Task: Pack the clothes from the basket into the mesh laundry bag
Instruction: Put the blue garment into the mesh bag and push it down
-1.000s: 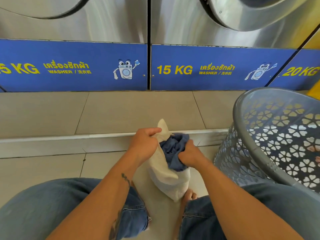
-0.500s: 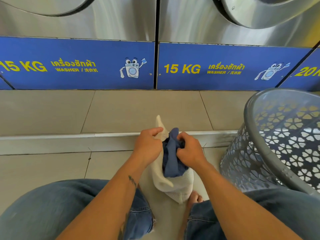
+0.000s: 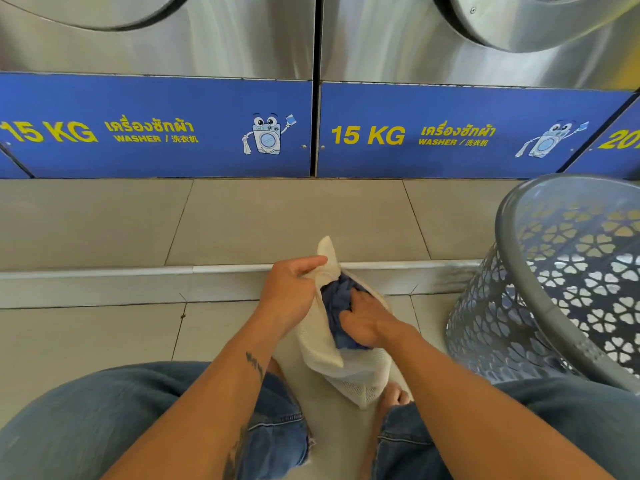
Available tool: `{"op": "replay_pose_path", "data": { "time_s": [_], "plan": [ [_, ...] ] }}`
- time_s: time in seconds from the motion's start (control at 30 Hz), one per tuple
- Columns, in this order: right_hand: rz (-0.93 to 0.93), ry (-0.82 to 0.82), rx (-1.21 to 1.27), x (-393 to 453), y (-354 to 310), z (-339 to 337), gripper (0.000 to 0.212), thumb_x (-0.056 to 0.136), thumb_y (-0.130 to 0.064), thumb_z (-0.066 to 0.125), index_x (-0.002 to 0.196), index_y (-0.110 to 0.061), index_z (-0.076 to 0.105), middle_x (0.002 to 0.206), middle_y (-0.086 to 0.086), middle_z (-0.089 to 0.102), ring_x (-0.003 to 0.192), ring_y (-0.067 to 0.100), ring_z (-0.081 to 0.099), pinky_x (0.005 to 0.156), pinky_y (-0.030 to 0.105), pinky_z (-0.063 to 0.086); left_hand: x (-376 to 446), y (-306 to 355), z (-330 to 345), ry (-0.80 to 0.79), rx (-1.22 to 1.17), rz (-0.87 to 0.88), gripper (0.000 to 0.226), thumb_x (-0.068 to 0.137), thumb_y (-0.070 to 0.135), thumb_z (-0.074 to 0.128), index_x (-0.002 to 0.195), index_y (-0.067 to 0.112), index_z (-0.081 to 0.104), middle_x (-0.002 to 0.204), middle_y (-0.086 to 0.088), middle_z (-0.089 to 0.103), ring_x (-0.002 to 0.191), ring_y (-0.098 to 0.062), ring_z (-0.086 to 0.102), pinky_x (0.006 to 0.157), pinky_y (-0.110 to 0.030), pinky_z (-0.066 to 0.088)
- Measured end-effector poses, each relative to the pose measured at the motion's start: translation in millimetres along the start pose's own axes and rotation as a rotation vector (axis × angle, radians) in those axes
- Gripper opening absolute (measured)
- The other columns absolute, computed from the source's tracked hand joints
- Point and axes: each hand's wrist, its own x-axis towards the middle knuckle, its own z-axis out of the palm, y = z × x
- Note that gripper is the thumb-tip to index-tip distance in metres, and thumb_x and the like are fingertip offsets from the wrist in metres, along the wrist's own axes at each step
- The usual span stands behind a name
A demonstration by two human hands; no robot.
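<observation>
A cream mesh laundry bag (image 3: 320,344) stands on the floor between my knees, its mouth held wide. My left hand (image 3: 289,294) grips the bag's left rim and lifts it. A dark blue garment (image 3: 337,301) fills the opening. My right hand (image 3: 369,322) presses on the blue garment, fingers partly sunk inside the bag. The grey plastic basket (image 3: 512,271) with flower-shaped cut-outs stands tilted at the right; its contents are out of sight.
Stainless washers (image 3: 207,36) with blue "15 KG" panels (image 3: 156,129) line the back on a raised tiled step (image 3: 242,275). My jeans-clad knees (image 3: 104,420) flank the bag. A bare foot (image 3: 394,393) shows beneath the bag.
The blue garment has gone deeper into the bag. My right hand moved down and into the opening with it. My left hand kept its hold on the rim.
</observation>
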Motion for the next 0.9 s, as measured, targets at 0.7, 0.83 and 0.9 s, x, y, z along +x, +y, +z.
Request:
{"op": "replay_pose_path", "data": {
  "time_s": [0.7,0.83,0.9],
  "plan": [
    [-0.132,0.368,0.372,-26,-29,-6,0.036,0.076,-0.011,0.065,0.108,-0.017,0.049,0.095,-0.005,0.057,0.085,0.013,0.057,0.069,0.031,0.052,2,4,-1,-0.086,0.033,0.030,0.041,0.085,0.006,0.055,0.118,0.026,0.069,0.122,0.004,0.065,0.108,-0.014,0.060,0.095,-0.030,0.048],
    [-0.183,0.232,0.076,-17,-19,11,0.015,0.084,-0.016,0.054,0.093,-0.018,0.066,0.091,0.006,0.070,0.085,0.027,0.062,0.070,0.042,0.053,14,1,-8,-0.010,-0.066,0.005,0.045,0.084,-0.001,0.048,0.111,0.026,0.072,0.105,0.007,0.066,0.088,-0.003,0.061,0.077,-0.022,0.050],
    [-0.172,0.084,-0.038,-15,-17,16,0.019,0.086,-0.020,0.052,0.076,-0.029,0.066,0.089,0.006,0.072,0.085,0.029,0.061,0.065,0.035,0.046,19,1,-9,0.082,-0.085,-0.026,0.051,0.082,-0.005,0.043,0.109,0.025,0.073,0.105,0.006,0.066,0.086,-0.007,0.061,0.078,-0.024,0.051]
  ]
}}
